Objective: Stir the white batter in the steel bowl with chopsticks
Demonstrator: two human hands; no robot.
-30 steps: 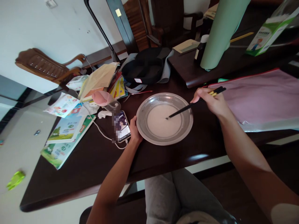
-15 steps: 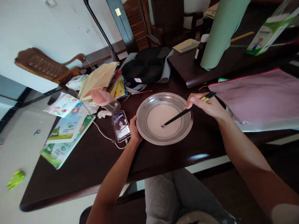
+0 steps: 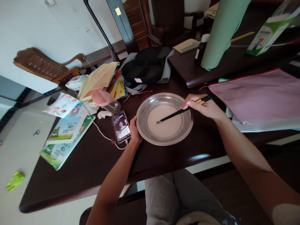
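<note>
A round metal plate (image 3: 187,123) holding a thin whitish liquid (image 3: 167,123) sits on the dark wooden table (image 3: 98,162). My right hand (image 3: 206,107) is closed on a pair of black chopsticks (image 3: 180,112), whose tips dip into the liquid left of the plate's middle. My left hand (image 3: 134,129) grips the plate's left rim, fingers curled against it. A phone (image 3: 122,126) with a lit screen lies just left of that hand.
Books and leaflets (image 3: 67,131) are piled at the table's left, with a pink object (image 3: 102,97) and a white cable (image 3: 100,131). A black bag (image 3: 145,67) lies behind the plate. A pink zip folder (image 3: 260,97) covers the right. A green roll (image 3: 220,34) and a small bottle (image 3: 201,47) stand farther back.
My right hand has moved left and slightly down, and the chopstick tips have swept leftward through the liquid. My left hand and the plate stay put.
</note>
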